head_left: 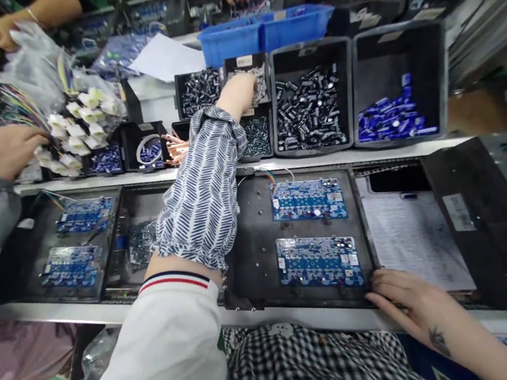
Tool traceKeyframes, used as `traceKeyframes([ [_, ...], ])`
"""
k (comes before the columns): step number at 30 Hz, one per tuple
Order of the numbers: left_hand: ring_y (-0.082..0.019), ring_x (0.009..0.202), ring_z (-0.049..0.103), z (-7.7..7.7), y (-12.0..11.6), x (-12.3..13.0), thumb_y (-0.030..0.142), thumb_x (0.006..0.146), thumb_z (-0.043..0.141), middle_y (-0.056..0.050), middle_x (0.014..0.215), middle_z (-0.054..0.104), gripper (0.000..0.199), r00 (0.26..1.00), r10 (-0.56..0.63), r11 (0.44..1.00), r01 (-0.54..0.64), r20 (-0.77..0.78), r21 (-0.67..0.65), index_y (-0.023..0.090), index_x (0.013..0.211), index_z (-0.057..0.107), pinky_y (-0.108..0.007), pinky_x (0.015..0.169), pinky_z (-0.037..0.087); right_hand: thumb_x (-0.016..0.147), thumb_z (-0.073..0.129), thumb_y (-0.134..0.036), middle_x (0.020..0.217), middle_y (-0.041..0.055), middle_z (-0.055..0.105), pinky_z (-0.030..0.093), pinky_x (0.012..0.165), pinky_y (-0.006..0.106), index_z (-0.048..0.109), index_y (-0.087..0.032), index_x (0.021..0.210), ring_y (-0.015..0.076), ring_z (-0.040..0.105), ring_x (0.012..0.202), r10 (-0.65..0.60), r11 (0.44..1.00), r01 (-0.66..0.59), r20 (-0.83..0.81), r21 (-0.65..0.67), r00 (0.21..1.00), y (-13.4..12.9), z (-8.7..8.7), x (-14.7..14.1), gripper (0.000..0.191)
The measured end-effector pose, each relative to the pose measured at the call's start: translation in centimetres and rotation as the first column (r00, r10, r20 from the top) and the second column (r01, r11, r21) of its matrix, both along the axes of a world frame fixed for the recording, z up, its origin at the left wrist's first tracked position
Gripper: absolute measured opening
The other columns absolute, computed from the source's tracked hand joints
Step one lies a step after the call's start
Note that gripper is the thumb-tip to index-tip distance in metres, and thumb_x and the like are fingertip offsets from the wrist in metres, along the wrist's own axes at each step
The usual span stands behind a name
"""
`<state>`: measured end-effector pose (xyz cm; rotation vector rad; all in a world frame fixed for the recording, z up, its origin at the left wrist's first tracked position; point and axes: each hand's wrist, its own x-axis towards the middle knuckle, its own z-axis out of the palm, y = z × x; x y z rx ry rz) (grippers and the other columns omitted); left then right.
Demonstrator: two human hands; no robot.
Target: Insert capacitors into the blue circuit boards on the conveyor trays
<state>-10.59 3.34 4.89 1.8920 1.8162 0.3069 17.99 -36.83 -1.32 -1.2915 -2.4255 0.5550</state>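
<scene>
My left hand [240, 93] reaches forward into a small black bin [244, 62] of pale little parts; its fingertips are mostly hidden among them. A patterned oversleeve covers that forearm. Low on the right, my right hand [405, 297] has its thumb and fingers closed on the near right corner of a black tray [257, 267]. Two blue circuit boards lie in this tray, a far board [308, 200] with coloured wires behind it and a near board [319, 263]. Both are populated with small components.
Bins of black capacitors [308, 109] and blue capacitors [389, 115] stand behind the tray. A phone [398, 181] and papers [399, 233] lie right of it. A co-worker's hand [8, 150] touches white connectors [77, 125] at left. Another tray holds two boards [72, 266].
</scene>
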Motion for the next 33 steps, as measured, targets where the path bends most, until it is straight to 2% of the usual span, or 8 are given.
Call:
traceKeyframes([
  [4, -0.026, 0.123, 0.061, -0.6, 0.7, -0.4, 0.038, 0.101, 0.065, -0.012, 0.134, 0.062, 0.035, 0.969, -0.2, 0.973, 0.214, -0.144, 0.091, 0.013, 0.125, 0.066, -0.05, 0.108, 0.051, 0.104, 0.049, -0.032, 0.081, 0.0046, 0.076, 0.062, 0.075, 0.03, 0.069, -0.023, 0.075, 0.0196, 0.076, 0.078, -0.028, 0.999, 0.027, -0.048, -0.024, 0.998, 0.6, 0.5, 1.7, 0.036],
  [9, -0.024, 0.115, 0.064, -0.6, 0.5, -0.5, 0.04, 0.102, 0.063, -0.011, 0.131, 0.062, 0.037, 0.928, -0.285, 0.946, 0.312, -0.242, 0.084, 0.014, 0.129, 0.064, -0.044, 0.099, 0.056, 0.105, 0.047, -0.034, 0.076, 0.0037, 0.075, 0.06, 0.065, 0.027, 0.067, -0.024, 0.07, 0.0181, 0.075, 0.069, -0.019, 0.998, 0.017, -0.041, -0.064, 0.999, 1.3, 1.5, 1.5, 0.041],
  [17, -0.022, 0.113, 0.065, -0.1, 0.9, 0.8, 0.042, 0.103, 0.061, -0.011, 0.131, 0.061, 0.04, 0.94, -0.227, 0.968, 0.247, -0.255, 0.048, 0.012, 0.13, 0.064, -0.041, 0.1, 0.056, 0.106, 0.041, -0.05, 0.073, 0.0027, 0.075, 0.057, 0.057, 0.029, 0.072, -0.026, 0.08, 0.019, 0.072, 0.061, -0.102, 0.983, 0.107, 0.046, -0.147, 0.994, 1.1, 0.9, 1.2, 0.046],
  [23, -0.016, 0.111, 0.058, -1.1, 1.6, -0.8, 0.025, 0.103, 0.06, -0.008, 0.121, 0.065, 0.018, 0.994, -0.104, 0.958, 0.095, 0.021, 0.27, 0.011, 0.114, 0.064, -0.039, 0.11, 0.045, 0.104, 0.042, -0.054, 0.085, 0.0044, 0.079, 0.059, 0.059, 0.03, 0.076, -0.026, 0.09, 0.0213, 0.075, 0.068, -0.248, 0.946, 0.259, 0.083, -0.194, 0.965, -0.3, 0.0, 1.9, 0.046],
  [25, -0.011, 0.099, 0.05, -1.7, 1.8, -1.5, 0.011, 0.102, 0.057, -0.004, 0.109, 0.066, 0.004, 0.985, -0.051, 0.951, -0.002, 0.163, 0.31, 0.014, 0.1, 0.058, -0.032, 0.11, 0.039, 0.102, 0.046, -0.054, 0.08, 0.0028, 0.079, 0.058, 0.055, 0.031, 0.076, -0.026, 0.088, 0.0204, 0.073, 0.06, -0.23, 0.94, 0.246, 0.094, -0.237, 0.969, 0.2, 1.0, 1.6, 0.043],
  [28, -0.009, 0.085, 0.045, -2.5, 1.2, -1.5, 0.006, 0.103, 0.052, 0.001, 0.089, 0.061, 0.026, 0.926, -0.031, 0.954, -0.085, 0.377, 0.287, 0.023, 0.085, 0.044, -0.027, 0.097, 0.041, 0.099, 0.053, -0.052, 0.081, 0.0007, 0.079, 0.056, 0.051, 0.031, 0.076, -0.028, 0.089, 0.0189, 0.069, 0.055, -0.199, 0.957, 0.197, 0.013, -0.212, 0.98, 2.7, 3.7, 0.6, 0.036],
  [31, -0.008, 0.081, 0.051, -2.7, -2.5, 0.5, 0.007, 0.104, 0.049, 0.003, 0.081, 0.059, 0.027, 0.819, -0.073, 0.978, -0.053, 0.569, 0.201, 0.025, 0.085, 0.042, -0.025, 0.081, 0.043, 0.097, 0.061, -0.046, 0.089, 0.0023, 0.079, 0.059, 0.063, 0.033, 0.076, -0.029, 0.096, 0.0211, 0.073, 0.07, -0.283, 0.959, 0.28, -0.14, -0.041, 0.949, 6.5, 6.3, -1.1, 0.023],
  [33, -0.008, 0.081, 0.057, -2.6, -7.2, 2.2, 0.008, 0.103, 0.05, 0.002, 0.082, 0.061, 0.018, 0.669, -0.111, 0.993, 0.048, 0.735, 0.105, 0.021, 0.091, 0.048, -0.025, 0.076, 0.043, 0.095, 0.064, -0.041, 0.092, 0.0031, 0.078, 0.06, 0.069, 0.034, 0.075, -0.029, 0.101, 0.0202, 0.072, 0.072, -0.334, 0.938, 0.346, -0.238, 0.006, 0.912, 9.1, 7.0, -2.2, 0.017],
])
